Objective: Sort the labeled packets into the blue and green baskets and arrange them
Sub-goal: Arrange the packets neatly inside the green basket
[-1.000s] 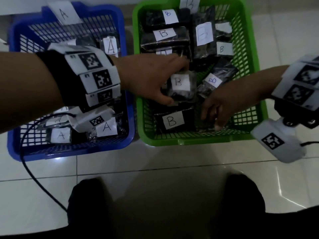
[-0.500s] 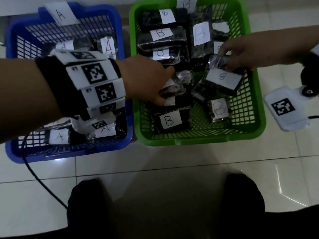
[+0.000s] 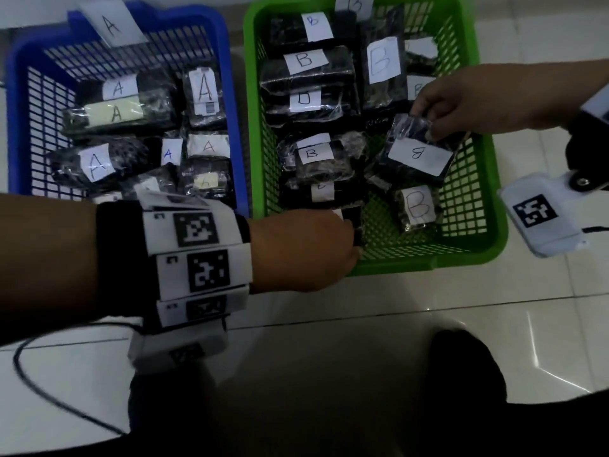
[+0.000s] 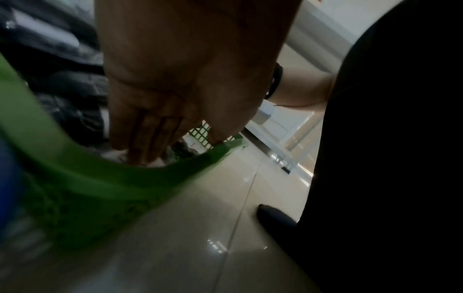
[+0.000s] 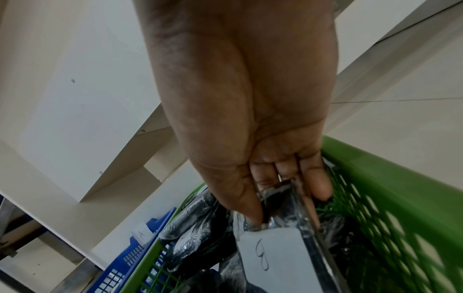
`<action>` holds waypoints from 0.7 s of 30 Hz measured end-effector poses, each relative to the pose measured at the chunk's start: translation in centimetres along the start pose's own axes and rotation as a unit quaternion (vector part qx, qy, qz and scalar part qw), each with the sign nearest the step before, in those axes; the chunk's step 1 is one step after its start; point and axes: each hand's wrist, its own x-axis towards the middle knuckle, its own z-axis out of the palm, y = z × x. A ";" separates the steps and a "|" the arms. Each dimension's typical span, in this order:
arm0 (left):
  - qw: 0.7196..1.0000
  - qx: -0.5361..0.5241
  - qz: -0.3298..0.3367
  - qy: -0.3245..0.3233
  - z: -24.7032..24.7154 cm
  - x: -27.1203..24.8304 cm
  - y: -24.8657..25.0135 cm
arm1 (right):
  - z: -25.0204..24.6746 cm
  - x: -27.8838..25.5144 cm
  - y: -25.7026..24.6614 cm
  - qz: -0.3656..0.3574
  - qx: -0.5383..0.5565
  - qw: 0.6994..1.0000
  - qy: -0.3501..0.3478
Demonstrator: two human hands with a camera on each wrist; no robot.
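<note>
The green basket (image 3: 395, 263) holds several black packets labelled B; the blue basket (image 3: 13, 127) to its left holds several labelled A. My right hand (image 3: 425, 127) is over the green basket's right side and pinches a B packet (image 3: 418, 156) by its far edge. In the right wrist view the thumb and fingers (image 5: 320, 190) clamp the wrapper above the label (image 5: 275, 257). My left hand (image 3: 352, 235) reaches over the near left corner of the green basket. Its straight fingers (image 4: 140, 138) touch a packet there, which the hand mostly hides.
A small B packet (image 3: 417, 207) lies alone on the mesh floor near the front right. Paper tags stand on the far rims, an A tag (image 3: 112, 24) on the blue basket. A black cable (image 3: 39, 387) runs over the tiled floor at the left. Dark legs fill the bottom.
My right hand picked a B packet from the basket's near part and carried it to the right side. My left hand let go of a packet mid-basket and drew back to the near left corner.
</note>
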 end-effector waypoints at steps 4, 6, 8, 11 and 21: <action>0.996 0.069 0.060 0.024 -0.2 0.4 -1.6 | 0.2 0.0 0.0 -0.004 -0.011 1.000 -0.004; 0.992 0.096 0.079 0.030 0.3 0.5 -2.0 | 0.3 0.1 0.1 -0.008 -0.028 1.000 -0.003; 0.979 0.147 0.083 0.114 0.5 0.7 -2.2 | 0.6 0.1 0.1 -0.011 -0.038 0.999 -0.003; 0.985 0.123 0.063 0.100 1.0 0.5 -2.5 | 0.7 0.1 0.1 -0.015 -0.037 0.999 -0.007; 0.991 0.076 0.103 0.026 1.7 1.6 -3.8 | 1.8 0.0 -0.5 -0.004 -0.090 0.995 -0.045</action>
